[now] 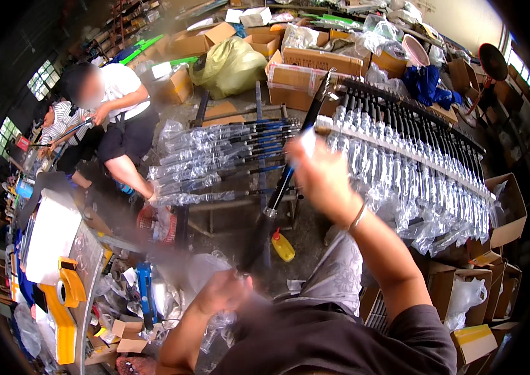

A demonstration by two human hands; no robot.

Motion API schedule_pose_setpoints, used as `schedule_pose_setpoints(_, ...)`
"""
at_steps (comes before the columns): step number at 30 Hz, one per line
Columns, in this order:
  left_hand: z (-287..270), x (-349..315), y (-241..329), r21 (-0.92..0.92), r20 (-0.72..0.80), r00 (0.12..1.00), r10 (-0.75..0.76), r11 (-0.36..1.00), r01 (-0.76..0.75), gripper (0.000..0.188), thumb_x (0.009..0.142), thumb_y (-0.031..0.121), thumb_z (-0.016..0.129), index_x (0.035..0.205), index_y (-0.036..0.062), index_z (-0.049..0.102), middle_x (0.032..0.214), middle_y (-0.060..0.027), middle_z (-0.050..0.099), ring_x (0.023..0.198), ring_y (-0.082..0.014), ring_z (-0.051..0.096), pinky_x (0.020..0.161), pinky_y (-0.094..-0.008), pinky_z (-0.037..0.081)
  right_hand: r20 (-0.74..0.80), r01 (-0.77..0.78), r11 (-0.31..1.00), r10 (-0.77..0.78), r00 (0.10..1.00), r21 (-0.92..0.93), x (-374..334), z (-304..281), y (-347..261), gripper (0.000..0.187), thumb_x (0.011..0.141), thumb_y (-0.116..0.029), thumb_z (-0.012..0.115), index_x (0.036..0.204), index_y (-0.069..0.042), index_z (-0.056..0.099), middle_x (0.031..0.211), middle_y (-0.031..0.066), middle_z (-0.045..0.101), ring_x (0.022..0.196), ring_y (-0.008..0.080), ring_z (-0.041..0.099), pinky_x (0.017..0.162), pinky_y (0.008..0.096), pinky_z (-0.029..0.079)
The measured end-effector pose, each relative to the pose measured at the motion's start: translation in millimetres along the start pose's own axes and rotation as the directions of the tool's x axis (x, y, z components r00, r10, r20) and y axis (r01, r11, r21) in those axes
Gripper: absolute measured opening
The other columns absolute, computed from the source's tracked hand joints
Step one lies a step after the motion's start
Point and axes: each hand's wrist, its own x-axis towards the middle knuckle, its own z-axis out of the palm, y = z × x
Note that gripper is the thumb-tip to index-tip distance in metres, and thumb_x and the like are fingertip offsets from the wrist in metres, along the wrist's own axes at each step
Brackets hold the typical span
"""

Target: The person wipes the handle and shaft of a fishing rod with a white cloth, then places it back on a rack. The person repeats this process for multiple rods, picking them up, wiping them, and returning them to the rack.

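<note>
Cluttered workshop, racked plastic-wrapped rods (199,198), piled cardboard boxes (322,60), co-workers (121,84) handling rods

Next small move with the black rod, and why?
Probably ease the upper end of the black rod a little left before turning it. The right hand grips it partway up and the left hand lower down, so both can steer; its upper end looks near the row of plastic-wrapped rods on the right, though depth is hard to judge.
</note>
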Motion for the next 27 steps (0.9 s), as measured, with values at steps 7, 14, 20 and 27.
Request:
schedule_pose_setpoints(7, 32, 1, 10, 0.694, -0.341, 0.864, 0.369, 0.719, -0.033, 0.023, 0.087, 0.018, 0.067, 0.095, -0.0015, 0.058, 0.071, -0.0062, 0.062, 0.059, -0.0137, 0.057, 0.053, -0.0284, 0.043, -0.055, -0.036, 0.995, 0.031, 0.998, -0.092, 13, -13, 17, 0.031, 0.079, -0.011, 0.060, 0.109, -0.016, 0.053, 0.074, 0.0066, 0.056, 0.056, 0.0206, 0.059, 0.042, 0.0352, 0.046)
schedule_pose_setpoints(14, 35, 14, 12, 0.937, -0.278, 0.576, 0.769, 0.350, -0.015, 0.022, 0.075, 0.004, 0.075, 0.089, -0.0018, 0.059, 0.072, -0.0155, 0.060, 0.061, -0.0269, 0.061, 0.056, -0.0358, 0.047, 0.085, -0.071, 0.997, 0.070, 0.994, 0.008, -2, -4, 1, 0.030, 0.078, -0.007, 0.058, 0.106, -0.018, 0.056, 0.075, 0.0048, 0.058, 0.057, 0.0201, 0.061, 0.043, 0.0331, 0.049)
schedule_pose_setpoints(20, 34, 14, 11, 0.982, -0.189, 0.402, 0.896, 0.166, 0.092, 0.031, 0.068, 0.005, 0.079, 0.093, -0.0005, 0.060, 0.078, -0.0159, 0.063, 0.067, -0.0352, 0.063, 0.059, -0.0399, 0.048, 0.202, -0.011, 1.000, 0.009, 0.979, 0.006, -11, -5, -27, 0.032, 0.079, -0.008, 0.060, 0.110, -0.018, 0.054, 0.075, 0.0055, 0.058, 0.060, 0.0216, 0.063, 0.045, 0.0363, 0.050)
schedule_pose_setpoints(27, 32, 14, 11, 0.980, -0.119, 0.343, 0.932, 0.055, 0.190, 0.032, 0.068, 0.004, 0.079, 0.093, 0.0012, 0.059, 0.080, -0.0152, 0.060, 0.069, -0.0378, 0.061, 0.060, -0.0426, 0.047, 0.165, -0.009, 0.999, 0.003, 0.986, 0.036, -10, -2, -23, 0.033, 0.079, -0.007, 0.059, 0.110, -0.017, 0.054, 0.071, 0.0068, 0.053, 0.055, 0.0230, 0.059, 0.042, 0.0364, 0.046)
